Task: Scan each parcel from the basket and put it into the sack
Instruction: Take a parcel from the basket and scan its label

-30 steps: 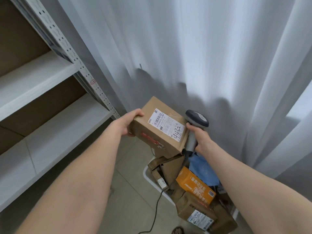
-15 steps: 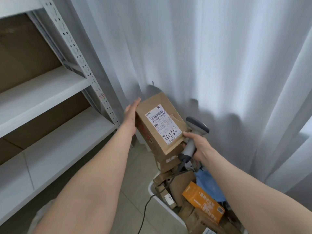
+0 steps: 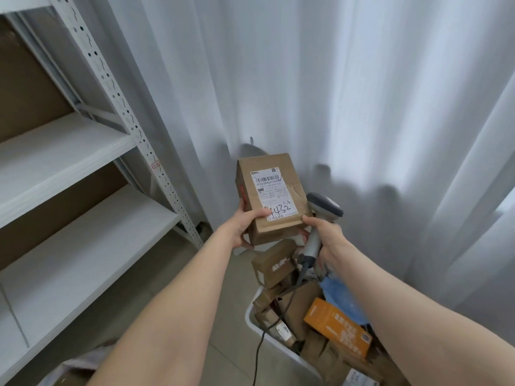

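A brown cardboard parcel (image 3: pixel 269 196) with a white shipping label marked "4432" is held upright in front of me, label facing me. My left hand (image 3: pixel 245 224) grips its lower left corner, thumb on the label. My right hand (image 3: pixel 324 235) holds a grey barcode scanner (image 3: pixel 320 218) by the handle, and its thumb touches the parcel's lower right edge. Below stands the white basket (image 3: pixel 260 327), filled with several cardboard parcels, among them an orange box (image 3: pixel 337 327). A pale sack (image 3: pixel 75 366) shows partly at the bottom left.
A grey metal shelving unit (image 3: pixel 111 87) with white shelves stands on the left. White curtains (image 3: pixel 334 79) hang behind the parcel and to the right. The scanner's black cable (image 3: pixel 260 349) drops over the basket rim to the tiled floor.
The parcel has turned from tilted to upright with its label square to me. My left hand has shifted from its upper left side to its lower left corner. The scanner has stayed beside it.
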### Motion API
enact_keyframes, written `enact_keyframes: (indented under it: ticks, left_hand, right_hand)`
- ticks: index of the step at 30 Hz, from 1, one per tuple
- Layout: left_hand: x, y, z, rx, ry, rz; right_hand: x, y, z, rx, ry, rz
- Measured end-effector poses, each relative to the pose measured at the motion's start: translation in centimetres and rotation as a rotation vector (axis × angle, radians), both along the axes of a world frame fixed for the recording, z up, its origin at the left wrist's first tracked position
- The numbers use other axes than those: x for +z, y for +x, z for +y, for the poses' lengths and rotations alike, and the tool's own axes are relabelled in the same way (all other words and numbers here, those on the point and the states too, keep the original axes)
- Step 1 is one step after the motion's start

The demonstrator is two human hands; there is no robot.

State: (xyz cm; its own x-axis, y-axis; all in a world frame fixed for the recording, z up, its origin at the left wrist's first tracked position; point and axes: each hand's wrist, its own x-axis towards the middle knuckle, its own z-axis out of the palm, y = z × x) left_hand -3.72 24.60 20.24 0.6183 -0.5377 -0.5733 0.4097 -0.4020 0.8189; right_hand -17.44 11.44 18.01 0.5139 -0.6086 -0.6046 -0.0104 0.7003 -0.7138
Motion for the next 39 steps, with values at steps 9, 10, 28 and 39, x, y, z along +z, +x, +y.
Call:
enact_keyframes:
  ticks: [9,10,28,39]
  left_hand:
    - [-0.1,-1.9,-0.8,-0.006,-0.063,-0.046]
    - [-0.1,-2.4,-1.1,-0.011,-0.055,-0.043]
    - [0.9,-6.8,-3.7,0.014,0.051,-0.029]
    - [1.1,-7.7,-3.4,0.048,0.051,-0.015]
  right_hand:
    - [3.8,-2.1,-1.5,0.253,-0.279,0.04]
    - [4.3,-2.2,-1.6,0.3,-0.305,0.046]
    - [5.9,-5.9,-4.9,0.469,-0.291,0.119]
    - [8.0,-6.8,-4.7,0.54,-0.314,0.126]
